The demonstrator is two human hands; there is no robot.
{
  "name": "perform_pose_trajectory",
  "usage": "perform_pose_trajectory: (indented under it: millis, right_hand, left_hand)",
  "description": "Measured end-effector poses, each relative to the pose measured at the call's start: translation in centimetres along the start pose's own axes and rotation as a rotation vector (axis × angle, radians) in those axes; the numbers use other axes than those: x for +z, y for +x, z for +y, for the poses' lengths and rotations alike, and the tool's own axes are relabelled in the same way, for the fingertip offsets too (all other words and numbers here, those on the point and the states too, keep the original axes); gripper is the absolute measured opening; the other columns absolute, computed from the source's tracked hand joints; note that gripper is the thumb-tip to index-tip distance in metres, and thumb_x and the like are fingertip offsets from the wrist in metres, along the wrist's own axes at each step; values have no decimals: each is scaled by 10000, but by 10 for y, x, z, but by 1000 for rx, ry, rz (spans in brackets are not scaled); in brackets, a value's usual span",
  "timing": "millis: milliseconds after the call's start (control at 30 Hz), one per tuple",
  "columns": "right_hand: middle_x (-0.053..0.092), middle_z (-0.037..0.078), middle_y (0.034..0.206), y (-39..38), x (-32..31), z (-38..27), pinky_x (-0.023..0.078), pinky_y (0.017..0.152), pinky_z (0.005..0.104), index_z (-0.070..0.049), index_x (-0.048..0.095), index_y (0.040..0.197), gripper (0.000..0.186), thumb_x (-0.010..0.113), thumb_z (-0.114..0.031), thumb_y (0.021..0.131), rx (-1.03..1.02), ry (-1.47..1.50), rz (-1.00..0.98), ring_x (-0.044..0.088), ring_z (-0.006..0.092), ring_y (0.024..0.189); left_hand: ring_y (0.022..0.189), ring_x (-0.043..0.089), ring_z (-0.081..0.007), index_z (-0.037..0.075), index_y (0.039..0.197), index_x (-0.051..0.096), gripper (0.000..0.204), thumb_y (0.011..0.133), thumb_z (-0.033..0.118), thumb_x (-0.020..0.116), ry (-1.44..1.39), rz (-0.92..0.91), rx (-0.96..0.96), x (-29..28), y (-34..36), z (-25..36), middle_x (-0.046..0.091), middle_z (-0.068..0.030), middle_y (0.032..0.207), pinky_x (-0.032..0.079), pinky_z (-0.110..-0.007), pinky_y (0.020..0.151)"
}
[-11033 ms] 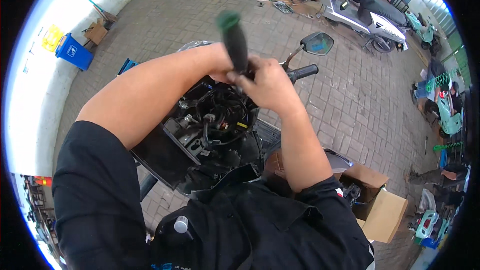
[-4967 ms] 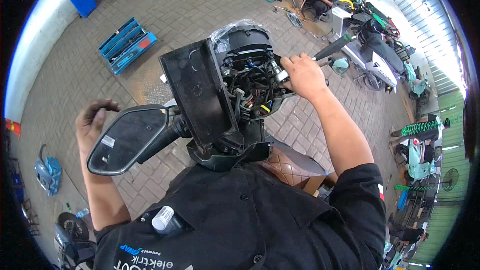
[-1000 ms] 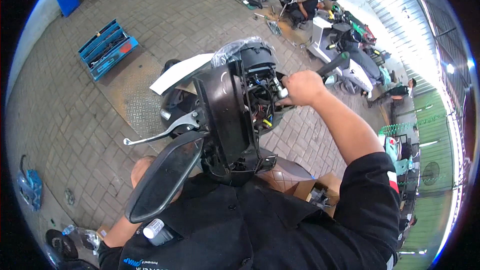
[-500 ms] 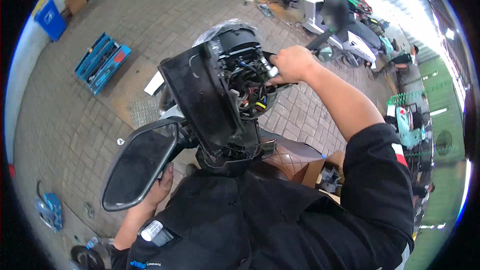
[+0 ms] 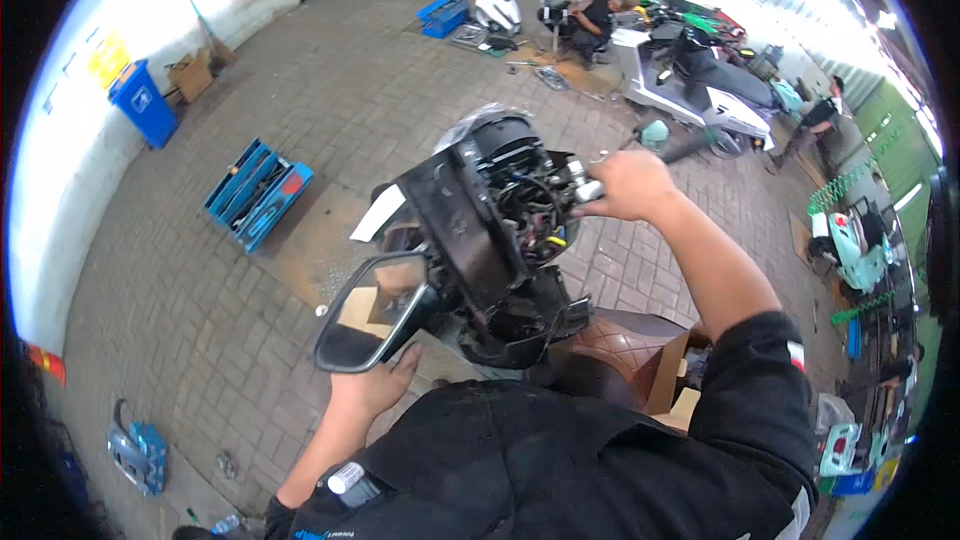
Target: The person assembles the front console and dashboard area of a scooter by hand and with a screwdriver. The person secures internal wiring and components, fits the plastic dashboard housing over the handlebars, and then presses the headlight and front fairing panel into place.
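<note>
In front of me stands a scooter with its front end opened up. A dark plastic cover [image 5: 462, 225] tilts away from the round headlight housing [image 5: 505, 135], baring a tangle of wires [image 5: 535, 225]. My right hand [image 5: 635, 187] is closed, thumb and fingers at a silver metal fitting [image 5: 585, 187] on the right side of the handlebar. Beyond its knuckles sticks out a dark handlebar grip [image 5: 690, 146]. My left hand [image 5: 372, 385] is under the left mirror [image 5: 368, 312]; its thumb points up, while the mirror hides the other fingers.
Behind my right arm is an open cardboard box [image 5: 668, 372] by the brown quilted seat [image 5: 625, 348]. An open blue toolbox [image 5: 258, 195] stands on the paving at the left. Farther off, a person [image 5: 592, 25] crouches near a white scooter [image 5: 690, 90].
My view has tilted up, so more of the far wall shows. The left mirror sits farther right in view and reflects a cardboard box. My right hand stays by the silver fitting.
</note>
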State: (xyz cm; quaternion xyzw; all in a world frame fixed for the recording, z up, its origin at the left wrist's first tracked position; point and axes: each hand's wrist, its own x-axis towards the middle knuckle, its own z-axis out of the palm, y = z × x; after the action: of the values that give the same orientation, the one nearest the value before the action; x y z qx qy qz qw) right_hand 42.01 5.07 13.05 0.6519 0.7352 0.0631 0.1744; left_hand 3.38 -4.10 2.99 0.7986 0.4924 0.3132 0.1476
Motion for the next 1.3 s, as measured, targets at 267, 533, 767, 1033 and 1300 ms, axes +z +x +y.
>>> perform_pose_trajectory:
  millis: [267,533,767,1033,1300]
  right_hand:
    - [660,177,838,-73,43,-41,491,765,401,-15,629,1059,424,739,-318,785,114,732,541,603,372,740]
    - [634,133,963,-190,75,-62,481,685,315,49,550,1189,705,656,-553,839,-413,1672,254,606,190,778]
    - [640,175,970,-183,89,-174,470,793,347,30,598,1077,447,657,-349,848,-642,1384,-468,619,212,907]
    - [634,160,851,-147,226,-349,482,680,385,23,576,1087,446,523,-403,964,191,1359,-622,624,257,772]
    - [663,238,1074,-146,342,-485,476,892,483,16,635,1124,570,573,-481,853,-5,911,-678,618,400,1033]
  left_hand:
    - [1042,594,-350,63,1082,669,328,850,292,635,166,-52,42,-1,-8,-3,641,-176,1078,483,-435,886]
    - [969,609,-300,30,1053,603,352,909,343,533,87,-132,-90,2,-21,12,627,-144,975,518,-416,826]
    - [1222,472,-382,113,1333,522,586,797,247,718,-130,59,23,-12,-55,-15,488,-190,1341,411,-430,1037]
    - [1297,411,-399,74,1312,536,566,780,125,723,-272,-187,-102,11,-193,-138,438,-218,1391,354,-456,1072]
    - [1193,551,-360,4,1293,531,486,861,192,647,131,-1246,-673,-96,-276,-303,567,-244,1280,441,-403,984]
